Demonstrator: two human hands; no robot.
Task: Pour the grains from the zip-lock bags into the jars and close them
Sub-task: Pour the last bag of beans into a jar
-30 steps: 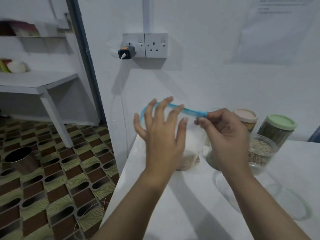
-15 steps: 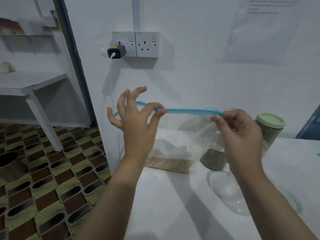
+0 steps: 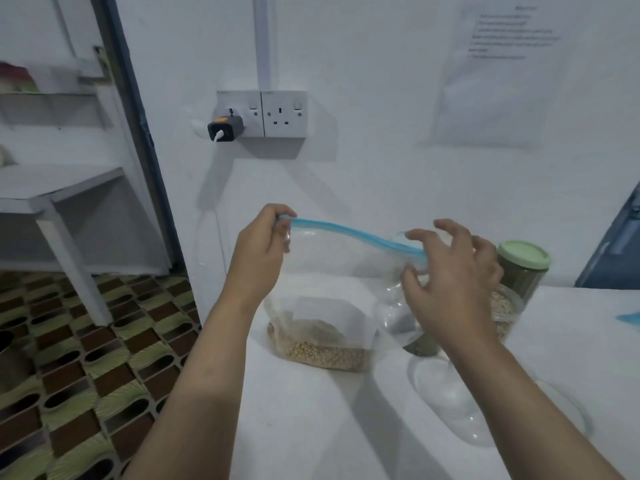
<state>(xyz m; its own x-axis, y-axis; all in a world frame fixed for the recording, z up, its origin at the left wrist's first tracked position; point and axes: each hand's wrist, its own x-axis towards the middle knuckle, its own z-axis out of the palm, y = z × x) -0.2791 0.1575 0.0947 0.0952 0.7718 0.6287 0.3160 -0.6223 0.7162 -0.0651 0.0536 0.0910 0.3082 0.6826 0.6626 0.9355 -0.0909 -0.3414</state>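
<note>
A clear zip-lock bag (image 3: 329,285) with a blue zip strip stands on the white table (image 3: 311,420), yellow-brown grains in its bottom. My left hand (image 3: 258,252) pinches the strip's left end. At the strip's right end my right hand (image 3: 446,271) pinches it between thumb and forefinger, the other fingers spread. Behind my right hand stand a glass jar of pale grains (image 3: 505,313) with no lid on it and a jar with a green lid (image 3: 523,265). A dark-filled jar (image 3: 420,344) is partly hidden by the bag and my wrist.
An empty clear bag or lid (image 3: 450,403) lies on the table under my right forearm. The table's left edge drops to a patterned floor (image 3: 69,358). A wall socket with a charger (image 3: 223,129) is above. A white shelf unit (image 3: 52,202) stands at left.
My left hand slid left along the zip strip to its left end and closed on it. My right hand loosened, spreading its fingers. The bag now hangs stretched wide.
</note>
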